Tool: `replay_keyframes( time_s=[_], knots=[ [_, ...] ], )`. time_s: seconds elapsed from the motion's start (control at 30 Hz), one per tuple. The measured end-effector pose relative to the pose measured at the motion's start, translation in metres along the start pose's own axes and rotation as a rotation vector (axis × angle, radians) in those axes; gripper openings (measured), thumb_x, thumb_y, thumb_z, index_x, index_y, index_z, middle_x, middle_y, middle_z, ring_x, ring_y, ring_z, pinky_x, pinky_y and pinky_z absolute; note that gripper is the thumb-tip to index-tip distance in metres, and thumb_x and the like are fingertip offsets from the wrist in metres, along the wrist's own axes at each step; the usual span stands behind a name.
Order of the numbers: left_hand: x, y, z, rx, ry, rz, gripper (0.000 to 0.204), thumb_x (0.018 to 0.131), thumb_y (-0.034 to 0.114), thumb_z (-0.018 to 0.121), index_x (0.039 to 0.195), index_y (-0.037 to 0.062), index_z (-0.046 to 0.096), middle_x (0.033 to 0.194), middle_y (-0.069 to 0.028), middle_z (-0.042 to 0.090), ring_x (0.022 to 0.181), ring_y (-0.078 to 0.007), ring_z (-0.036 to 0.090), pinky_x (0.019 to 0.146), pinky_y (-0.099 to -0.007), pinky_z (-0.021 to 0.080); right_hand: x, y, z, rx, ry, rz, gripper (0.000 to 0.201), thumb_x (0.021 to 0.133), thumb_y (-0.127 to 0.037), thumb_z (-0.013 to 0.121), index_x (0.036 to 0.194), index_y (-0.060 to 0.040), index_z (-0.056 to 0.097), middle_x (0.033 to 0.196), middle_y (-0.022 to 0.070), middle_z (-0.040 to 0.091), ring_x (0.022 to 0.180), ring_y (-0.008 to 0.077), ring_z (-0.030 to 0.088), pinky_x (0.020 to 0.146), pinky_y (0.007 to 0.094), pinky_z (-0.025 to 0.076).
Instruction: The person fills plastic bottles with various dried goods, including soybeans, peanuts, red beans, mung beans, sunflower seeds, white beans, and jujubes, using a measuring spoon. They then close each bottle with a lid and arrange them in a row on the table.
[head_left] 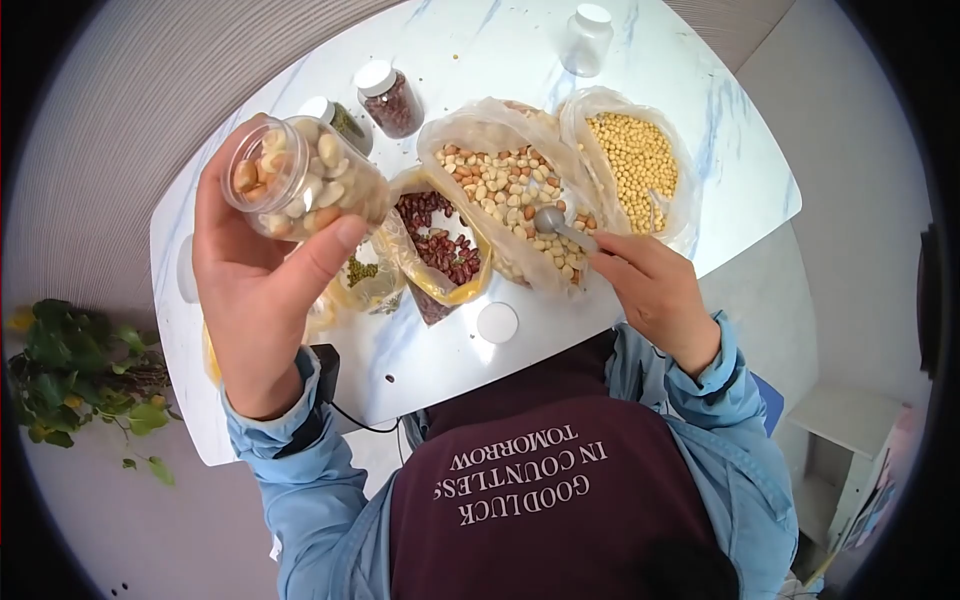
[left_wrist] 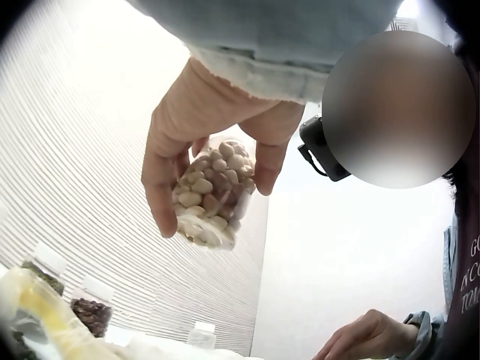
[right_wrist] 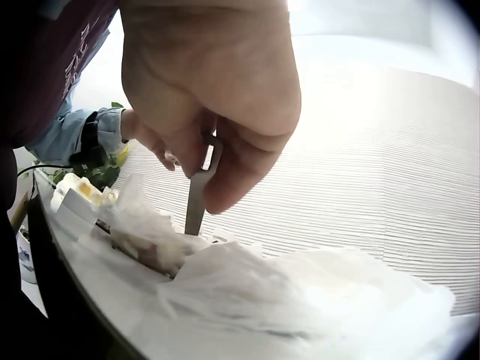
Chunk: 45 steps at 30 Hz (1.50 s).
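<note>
The left hand (head_left: 255,275) grips a clear open-topped jar (head_left: 310,180) of peanuts, raised above the table and tilted; in the left wrist view the fingers and thumb of the hand (left_wrist: 214,124) lie on both sides of the jar (left_wrist: 214,191). Between thumb and fingers, the right hand (head_left: 655,290) pinches a spoon's handle (head_left: 580,236). The spoon's bowl (head_left: 549,219) is over the peanuts (head_left: 500,185) in an open plastic bag. The right wrist view has the hand (right_wrist: 217,90) holding the metal handle (right_wrist: 196,202), its lower end hidden by the bag (right_wrist: 225,281).
Bags of yellow beans (head_left: 635,165), dark red beans (head_left: 437,245) and green beans (head_left: 362,270) flank the peanut bag. Behind stand a jar of red beans (head_left: 392,105), a green-filled jar (head_left: 345,125) and an empty jar (head_left: 587,42). A white lid (head_left: 497,323) lies near the front edge.
</note>
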<state>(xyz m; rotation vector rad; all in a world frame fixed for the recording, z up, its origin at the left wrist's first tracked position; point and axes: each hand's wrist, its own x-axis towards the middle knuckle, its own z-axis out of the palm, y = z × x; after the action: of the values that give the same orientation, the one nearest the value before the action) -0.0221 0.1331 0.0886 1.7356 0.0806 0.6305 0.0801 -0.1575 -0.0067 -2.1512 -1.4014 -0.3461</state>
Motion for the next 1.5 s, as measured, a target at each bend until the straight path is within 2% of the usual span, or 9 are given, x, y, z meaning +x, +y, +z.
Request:
replay_keyframes(
  time_s=[0.2, 0.3, 0.6, 0.7, 0.83, 0.9, 1.1, 1.3, 1.5],
  knots=[
    [-0.032, 0.007, -0.004, 0.091, 0.043, -0.088, 0.077, 0.066, 0.005, 0.081, 0.131, -0.0009, 0.040, 0.119, -0.0126, 0.055, 0.111, -0.0221, 0.055, 0.096, -0.0352, 0.046, 0.006, -0.016, 0.012, 0.002, 0.045, -0.044, 0.028, 0.071, -0.007, 0.070, 0.098, -0.0037, 0.064, 0.106, 0.0105, 0.063, 0.101, 0.0279, 0.059, 0.085, 0.0426, 0.046],
    [-0.053, 0.000, -0.007, 0.046, -0.018, -0.151, 0.080, 0.065, 0.004, 0.081, 0.132, 0.0014, 0.038, 0.123, -0.0139, 0.053, 0.113, -0.0225, 0.055, 0.097, -0.0349, 0.045, 0.011, -0.037, 0.028, 0.121, 0.007, -0.237, 0.031, 0.068, -0.012, 0.068, 0.098, -0.0033, 0.063, 0.105, 0.0115, 0.061, 0.101, 0.0253, 0.056, 0.084, 0.0421, 0.045],
    [-0.103, -0.015, 0.006, -0.002, -0.126, -0.369, 0.075, 0.066, -0.004, 0.077, 0.132, 0.0038, 0.040, 0.127, -0.0109, 0.050, 0.114, -0.0199, 0.054, 0.095, -0.0322, 0.046, 0.012, -0.056, 0.060, -0.005, -0.300, -0.223, 0.039, 0.069, -0.015, 0.071, 0.105, -0.0062, 0.059, 0.112, 0.0106, 0.057, 0.090, 0.0218, 0.055, 0.088, 0.0350, 0.038],
    [-0.113, -0.023, 0.012, -0.022, -0.172, -0.428, 0.073, 0.068, -0.002, 0.077, 0.132, 0.0039, 0.041, 0.127, -0.0102, 0.050, 0.113, -0.0188, 0.054, 0.093, -0.0315, 0.047, 0.014, -0.054, 0.052, 0.209, -0.318, -0.163, 0.034, 0.069, -0.014, 0.068, 0.101, -0.0052, 0.060, 0.104, 0.0113, 0.057, 0.087, 0.0237, 0.055, 0.083, 0.0356, 0.041],
    [-0.119, -0.027, 0.021, 0.016, -0.253, -0.484, 0.070, 0.069, 0.001, 0.077, 0.131, 0.0039, 0.044, 0.124, -0.0088, 0.051, 0.111, -0.0188, 0.055, 0.092, -0.0310, 0.047, 0.013, -0.058, 0.029, 0.498, 0.069, 0.017, 0.039, 0.072, -0.014, 0.071, 0.109, -0.0068, 0.061, 0.109, 0.0120, 0.057, 0.095, 0.0263, 0.056, 0.082, 0.0375, 0.043],
    [-0.118, -0.030, 0.025, 0.092, -0.365, -0.424, 0.070, 0.069, 0.001, 0.077, 0.131, 0.0045, 0.043, 0.123, -0.0096, 0.051, 0.111, -0.0197, 0.055, 0.092, -0.0309, 0.047, 0.013, -0.060, 0.014, 0.648, 0.099, 0.011, 0.042, 0.075, -0.014, 0.071, 0.114, -0.0072, 0.060, 0.111, 0.0120, 0.057, 0.099, 0.0271, 0.056, 0.081, 0.0380, 0.044],
    [-0.105, -0.022, 0.037, 0.156, -0.633, -0.429, 0.072, 0.067, 0.010, 0.078, 0.131, 0.0037, 0.046, 0.119, -0.0166, 0.055, 0.111, -0.0332, 0.054, 0.095, -0.0377, 0.043, 0.020, -0.060, -0.001, 0.550, -0.164, -0.270, 0.043, 0.075, -0.007, 0.063, 0.118, -0.0060, 0.057, 0.118, 0.0136, 0.053, 0.098, 0.0280, 0.058, 0.084, 0.0382, 0.046],
    [-0.081, -0.022, 0.029, -0.053, -0.999, -0.406, 0.068, 0.064, 0.011, 0.076, 0.127, 0.0035, 0.051, 0.114, -0.0151, 0.058, 0.109, -0.0304, 0.055, 0.094, -0.0373, 0.043, 0.025, -0.053, -0.015, 0.741, -0.313, -0.446, 0.036, 0.076, -0.006, 0.064, 0.112, -0.0066, 0.063, 0.115, 0.0138, 0.055, 0.096, 0.0281, 0.059, 0.081, 0.0362, 0.049],
    [-0.072, -0.027, 0.033, -0.168, -1.063, -0.348, 0.062, 0.064, 0.015, 0.079, 0.120, 0.0010, 0.058, 0.115, -0.0134, 0.059, 0.105, -0.0257, 0.056, 0.090, -0.0353, 0.043, 0.028, -0.057, -0.029, 0.680, -0.284, -0.507, 0.033, 0.077, -0.009, 0.067, 0.109, -0.0070, 0.065, 0.109, 0.0131, 0.057, 0.090, 0.0268, 0.060, 0.076, 0.0341, 0.050]
  ],
)
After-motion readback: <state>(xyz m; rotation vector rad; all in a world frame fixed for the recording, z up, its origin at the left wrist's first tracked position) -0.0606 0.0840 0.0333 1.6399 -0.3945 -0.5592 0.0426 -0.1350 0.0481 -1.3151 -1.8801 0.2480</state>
